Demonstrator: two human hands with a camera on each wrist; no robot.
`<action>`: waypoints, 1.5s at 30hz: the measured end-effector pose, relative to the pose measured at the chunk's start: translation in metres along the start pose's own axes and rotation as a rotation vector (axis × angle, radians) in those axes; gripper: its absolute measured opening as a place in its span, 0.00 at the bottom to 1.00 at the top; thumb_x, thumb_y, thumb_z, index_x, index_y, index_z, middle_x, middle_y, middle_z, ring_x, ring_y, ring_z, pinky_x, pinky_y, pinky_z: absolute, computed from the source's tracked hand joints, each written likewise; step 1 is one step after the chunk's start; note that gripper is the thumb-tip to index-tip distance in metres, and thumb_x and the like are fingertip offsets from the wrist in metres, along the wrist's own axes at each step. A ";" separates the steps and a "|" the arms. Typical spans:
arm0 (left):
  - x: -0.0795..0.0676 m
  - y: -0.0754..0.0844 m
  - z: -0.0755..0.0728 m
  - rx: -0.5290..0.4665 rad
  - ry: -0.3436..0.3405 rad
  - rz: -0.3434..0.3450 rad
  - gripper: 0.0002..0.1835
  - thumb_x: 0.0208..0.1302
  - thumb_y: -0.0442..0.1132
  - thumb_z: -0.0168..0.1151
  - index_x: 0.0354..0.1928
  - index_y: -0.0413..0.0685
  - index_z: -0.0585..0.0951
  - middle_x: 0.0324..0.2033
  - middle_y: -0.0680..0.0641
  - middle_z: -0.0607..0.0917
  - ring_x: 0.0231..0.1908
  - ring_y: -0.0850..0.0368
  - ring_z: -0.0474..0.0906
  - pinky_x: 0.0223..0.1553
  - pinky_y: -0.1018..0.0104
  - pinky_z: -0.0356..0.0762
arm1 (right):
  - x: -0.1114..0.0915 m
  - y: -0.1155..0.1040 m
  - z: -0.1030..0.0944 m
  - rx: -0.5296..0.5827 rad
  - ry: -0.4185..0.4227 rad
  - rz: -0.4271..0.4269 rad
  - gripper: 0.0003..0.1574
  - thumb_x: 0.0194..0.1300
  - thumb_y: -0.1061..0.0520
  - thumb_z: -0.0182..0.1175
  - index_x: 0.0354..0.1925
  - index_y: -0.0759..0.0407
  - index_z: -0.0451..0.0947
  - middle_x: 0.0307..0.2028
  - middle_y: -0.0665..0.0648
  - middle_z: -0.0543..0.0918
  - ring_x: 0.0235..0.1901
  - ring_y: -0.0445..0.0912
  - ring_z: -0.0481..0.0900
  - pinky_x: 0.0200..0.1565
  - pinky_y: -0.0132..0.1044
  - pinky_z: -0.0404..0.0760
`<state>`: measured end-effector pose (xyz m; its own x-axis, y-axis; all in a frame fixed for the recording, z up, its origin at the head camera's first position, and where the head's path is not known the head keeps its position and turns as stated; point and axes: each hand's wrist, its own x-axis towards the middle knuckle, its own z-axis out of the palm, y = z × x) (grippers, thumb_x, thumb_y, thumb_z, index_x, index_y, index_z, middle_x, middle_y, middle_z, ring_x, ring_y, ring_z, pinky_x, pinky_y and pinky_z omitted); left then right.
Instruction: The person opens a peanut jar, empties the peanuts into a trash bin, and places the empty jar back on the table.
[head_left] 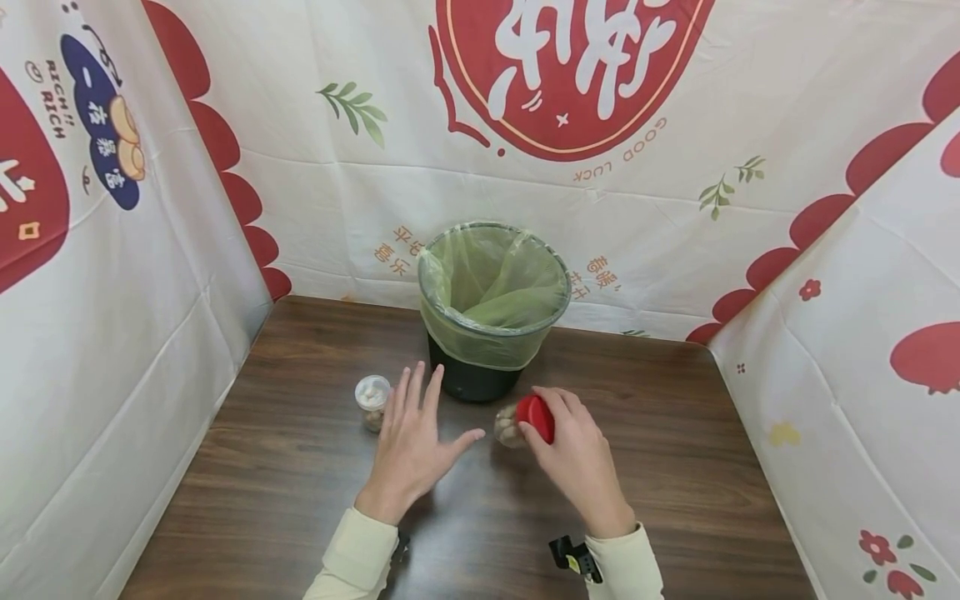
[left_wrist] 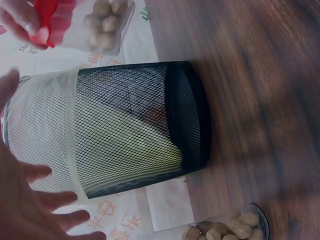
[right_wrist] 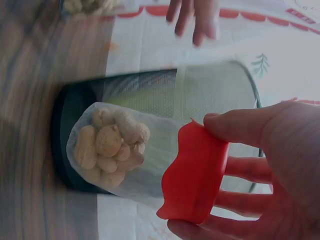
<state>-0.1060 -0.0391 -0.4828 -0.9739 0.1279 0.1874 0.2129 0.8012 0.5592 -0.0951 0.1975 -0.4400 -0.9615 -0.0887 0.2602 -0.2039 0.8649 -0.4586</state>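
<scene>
My right hand [head_left: 581, 450] grips a clear jar [right_wrist: 157, 192] by its red, wavy-edged lid [right_wrist: 195, 172], thumb on one side and fingers on the other. Unshelled peanuts [right_wrist: 110, 142] lie together at the bottom of this jar, which tilts to the left in the head view. My left hand [head_left: 414, 450] hovers over the table, fingers spread and thumb out, holding nothing. Just left of its fingers stands a second clear container [head_left: 372, 393], also with peanuts [left_wrist: 227, 229] inside.
Behind both hands, a black mesh wastebasket [head_left: 476, 379] lined with a yellow-green bag [head_left: 480, 346] stands near the back edge of the dark wooden table [head_left: 300, 500]. Printed white cloth [head_left: 315, 192] hangs at the back and both sides.
</scene>
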 end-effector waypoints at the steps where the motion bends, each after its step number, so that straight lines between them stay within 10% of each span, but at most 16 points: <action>1: 0.000 0.000 0.000 0.001 -0.011 0.015 0.61 0.62 0.76 0.68 0.87 0.52 0.55 0.86 0.37 0.55 0.85 0.34 0.48 0.83 0.33 0.51 | -0.001 -0.003 0.002 0.016 -0.001 -0.004 0.35 0.64 0.55 0.79 0.66 0.58 0.81 0.62 0.65 0.84 0.54 0.61 0.86 0.49 0.60 0.91; 14: -0.004 0.003 0.006 -0.046 -0.080 0.285 0.60 0.50 0.66 0.85 0.80 0.47 0.68 0.77 0.42 0.73 0.78 0.39 0.68 0.76 0.42 0.71 | -0.006 -0.029 0.009 0.188 0.003 -0.122 0.35 0.62 0.58 0.80 0.65 0.56 0.81 0.61 0.58 0.85 0.55 0.54 0.86 0.50 0.50 0.92; 33: -0.006 0.003 0.005 -0.151 -0.047 0.336 0.44 0.53 0.40 0.87 0.72 0.46 0.75 0.65 0.45 0.83 0.63 0.50 0.82 0.63 0.55 0.86 | -0.010 -0.036 0.009 0.317 -0.026 -0.128 0.34 0.64 0.59 0.79 0.66 0.53 0.81 0.63 0.52 0.85 0.58 0.48 0.85 0.54 0.46 0.91; 45: -0.006 0.003 0.006 -0.045 0.111 0.433 0.42 0.50 0.35 0.86 0.69 0.42 0.78 0.61 0.43 0.85 0.62 0.50 0.82 0.62 0.58 0.85 | -0.009 -0.033 0.005 0.314 -0.083 -0.008 0.32 0.69 0.54 0.75 0.68 0.55 0.80 0.57 0.55 0.88 0.47 0.45 0.87 0.47 0.39 0.91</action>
<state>-0.0997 -0.0336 -0.4873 -0.7805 0.3801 0.4964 0.6045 0.6613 0.4441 -0.0808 0.1670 -0.4316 -0.9687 -0.1457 0.2008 -0.2459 0.6706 -0.6999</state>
